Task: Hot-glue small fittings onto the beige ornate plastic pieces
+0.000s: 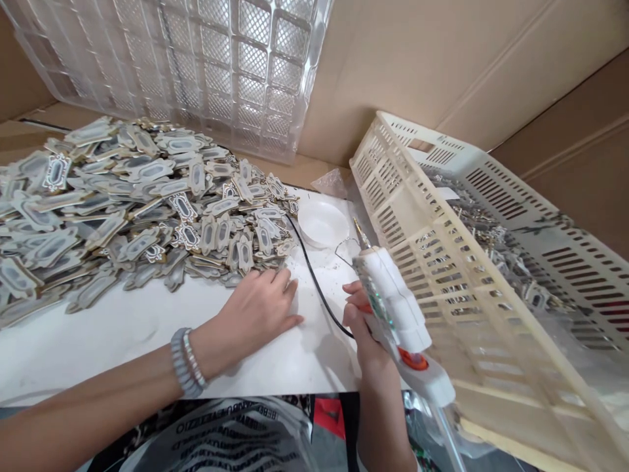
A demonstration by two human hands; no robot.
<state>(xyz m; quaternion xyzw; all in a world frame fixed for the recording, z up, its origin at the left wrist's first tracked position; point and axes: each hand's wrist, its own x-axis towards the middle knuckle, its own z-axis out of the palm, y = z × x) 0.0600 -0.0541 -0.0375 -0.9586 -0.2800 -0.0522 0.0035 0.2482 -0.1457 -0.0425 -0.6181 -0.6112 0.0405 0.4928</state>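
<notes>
Gripping gun (393, 295): my right hand (376, 351), wrapped round, near front edge of bench (304, 373).
Frames (147, 174): my left hand (263, 301) alongside, half-curled, hold unclear.

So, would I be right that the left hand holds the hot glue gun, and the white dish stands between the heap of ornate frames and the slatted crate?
Not quite: the head view shows the right hand holding the hot glue gun, not the left hand; the white dish is indeed where you say.

Black capital lettering (268, 414) runs in rows across the white shirt (221, 449) at the near edge; "BEBE" seems readable toward the right, the rest too distorted.
</notes>
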